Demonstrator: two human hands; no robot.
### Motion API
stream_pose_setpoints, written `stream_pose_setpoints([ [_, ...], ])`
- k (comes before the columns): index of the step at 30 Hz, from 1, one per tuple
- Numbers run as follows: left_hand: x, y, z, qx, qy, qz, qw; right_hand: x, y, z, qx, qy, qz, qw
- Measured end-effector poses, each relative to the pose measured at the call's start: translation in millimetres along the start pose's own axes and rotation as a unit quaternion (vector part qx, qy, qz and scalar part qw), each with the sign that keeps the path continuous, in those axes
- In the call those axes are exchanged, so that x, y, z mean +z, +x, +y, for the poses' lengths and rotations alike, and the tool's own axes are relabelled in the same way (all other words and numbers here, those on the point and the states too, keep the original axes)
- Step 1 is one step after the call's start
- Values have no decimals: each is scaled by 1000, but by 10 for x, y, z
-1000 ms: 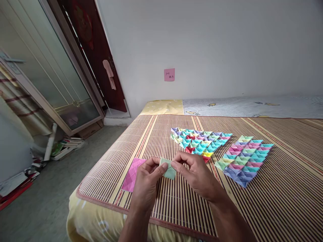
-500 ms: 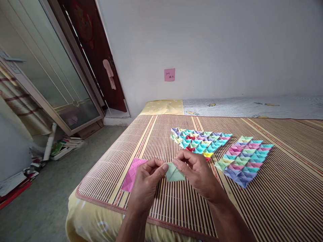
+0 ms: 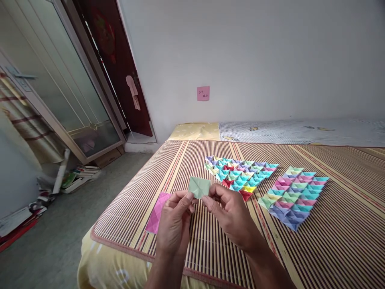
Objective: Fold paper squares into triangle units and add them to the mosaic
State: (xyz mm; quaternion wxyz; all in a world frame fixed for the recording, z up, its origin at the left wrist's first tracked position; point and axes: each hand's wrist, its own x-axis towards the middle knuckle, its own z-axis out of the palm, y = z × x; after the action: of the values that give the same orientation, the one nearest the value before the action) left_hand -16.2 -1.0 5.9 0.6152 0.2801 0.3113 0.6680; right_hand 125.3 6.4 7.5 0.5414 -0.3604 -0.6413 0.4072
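A pale green folded paper square (image 3: 199, 186) is raised above the slatted mat (image 3: 120, 218) on the bed (image 3: 111, 261), gripped by both hands at once. The left hand (image 3: 174, 218) pinches its lower left corner and the right hand (image 3: 231, 214) its lower right, thumbs on the near face; the fingers behind are partly hidden. Holding it low at two corners seems meant to steady so small a piece while leaving its creased face open to view. Most of the square therefore stands above and between the two grips, upper edge free. Pink creased paper (image 3: 155, 214) lies just beyond the left hand, perhaps kept there for easy reach. Two arrays of folded paper pieces, one farther off (image 3: 237, 170) and one to the right (image 3: 296, 194), sit in close rows, probably to keep them orderly and apart from the handwork.
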Motion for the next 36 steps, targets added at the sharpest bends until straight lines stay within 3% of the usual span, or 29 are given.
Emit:
stream_pose_setpoints([
  [3, 4, -23, -25, -17, 8, -21, 1000, -24, -4, -21, -15, -4, 51, 999],
  [9, -2, -23, -130, 0, 43, -49, 998, -7, -5, -10, -35, 62, 32, 997],
  [14, -23, -94, -11, 90, 203, -33, 974, -34, -7, -30, -146, -88, 109, 979],
  [18, -34, -168, 124, 114, 233, -65, 964, -26, -26, -19, -246, -166, 112, 948],
  [21, -56, -168, 153, 134, 244, -68, 958, 6, -45, -9, -276, -183, 113, 937],
  [29, -117, -125, 146, 205, 251, -52, 945, 66, -65, -15, -182, -47, 119, 975],
  [36, -43, -153, 132, 197, 237, -9, 951, 82, -59, -86, -130, 2, 97, 987],
])
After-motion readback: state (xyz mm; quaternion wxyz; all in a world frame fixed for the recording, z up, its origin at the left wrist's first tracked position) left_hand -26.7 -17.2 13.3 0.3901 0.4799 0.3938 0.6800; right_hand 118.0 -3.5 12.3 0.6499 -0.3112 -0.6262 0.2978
